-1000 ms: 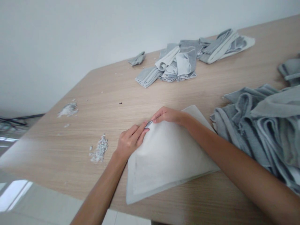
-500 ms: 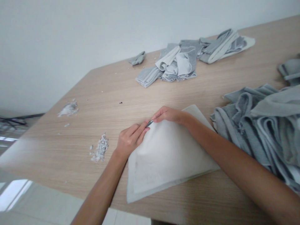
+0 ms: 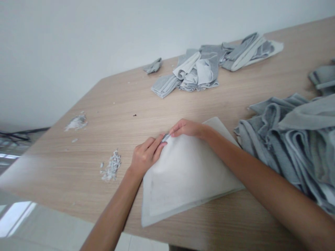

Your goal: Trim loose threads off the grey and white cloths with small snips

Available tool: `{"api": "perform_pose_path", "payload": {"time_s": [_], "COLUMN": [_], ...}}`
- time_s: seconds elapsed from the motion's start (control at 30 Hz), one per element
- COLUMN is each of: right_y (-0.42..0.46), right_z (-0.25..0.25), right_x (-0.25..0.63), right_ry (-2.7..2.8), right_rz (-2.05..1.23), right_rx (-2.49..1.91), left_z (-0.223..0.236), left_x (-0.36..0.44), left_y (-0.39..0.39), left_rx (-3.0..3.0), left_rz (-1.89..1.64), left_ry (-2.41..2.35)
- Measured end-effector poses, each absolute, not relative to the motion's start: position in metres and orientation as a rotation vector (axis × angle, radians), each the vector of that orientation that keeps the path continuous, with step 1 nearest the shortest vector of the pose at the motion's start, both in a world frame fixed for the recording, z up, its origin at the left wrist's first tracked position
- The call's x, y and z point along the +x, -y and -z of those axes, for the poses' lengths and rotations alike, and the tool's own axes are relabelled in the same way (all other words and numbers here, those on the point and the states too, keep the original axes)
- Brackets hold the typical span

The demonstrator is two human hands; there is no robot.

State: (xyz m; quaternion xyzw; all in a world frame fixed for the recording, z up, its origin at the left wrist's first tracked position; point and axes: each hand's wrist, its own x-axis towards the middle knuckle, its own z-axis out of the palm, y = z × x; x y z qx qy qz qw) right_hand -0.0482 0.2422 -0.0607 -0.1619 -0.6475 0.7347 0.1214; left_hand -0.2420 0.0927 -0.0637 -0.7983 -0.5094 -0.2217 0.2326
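Note:
A pale off-white cloth piece (image 3: 188, 174) with a greyish border lies flat on the table in front of me. My right hand (image 3: 187, 127) pinches its far edge between thumb and fingertips. Just left of that, my left hand (image 3: 147, 153) is closed on a small shiny metal tool (image 3: 165, 137), whose tip points toward the pinched edge. Fingers cover most of the tool, so its exact kind is hidden. Both hands almost meet at the cloth's far left edge.
Grey folded cloths (image 3: 282, 136) are heaped at the right. More grey and white cloths (image 3: 199, 69) lie along the wall. Two small piles of white scraps (image 3: 112, 166) and a dark speck (image 3: 134, 115) are on the wooden table (image 3: 91, 195), whose edge shows at lower left.
The metal tool has turned slightly between my left fingers and looks brighter. Both hands and the cloth stay in nearly the same place.

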Motion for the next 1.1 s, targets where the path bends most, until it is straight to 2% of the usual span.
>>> {"api": "perform_pose_path", "payload": {"time_s": [0.5, 1.1], "right_y": [-0.241, -0.243], "right_z": [0.059, 0.053], "right_x": [-0.048, -0.044], "right_ry": [1.893, 1.878], "right_rz": [-2.150, -2.230], "right_rx": [-0.491, -0.523], "left_z": [0.065, 0.059], "left_x": [-0.241, -0.239], "left_y": [-0.092, -0.093], "left_rx": [-2.204, -2.189], "left_rz": [0.641, 0.476], "left_ry": [1.410, 1.300]}}
